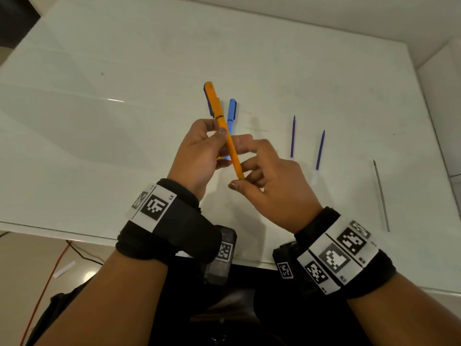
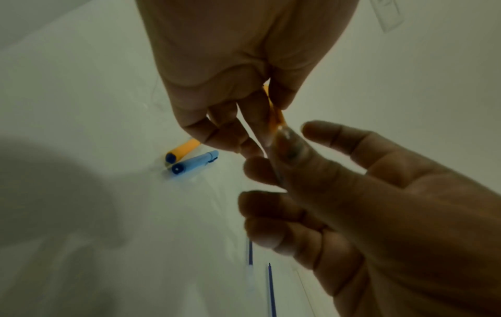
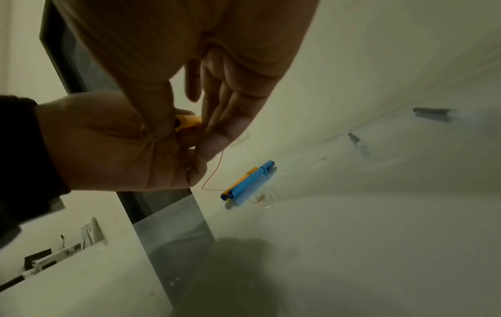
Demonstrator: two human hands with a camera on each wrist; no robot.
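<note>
An orange pen (image 1: 225, 131) being held slantwise above the white table (image 1: 112, 126), left hand (image 1: 199, 156) gripping its middle between thumb and curled fingers, right hand (image 1: 277, 186) pinching its lower end, blue pen (image 1: 232, 111) lying just beyond, left blue refill (image 1: 292, 137), right blue refill (image 1: 320, 150) and grey refill (image 1: 381, 196) lying further right.

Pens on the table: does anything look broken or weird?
Nothing looks broken. Oddly, two blue refills and a grey refill lie bare on the table, outside any pen, right of the held orange pen.
</note>
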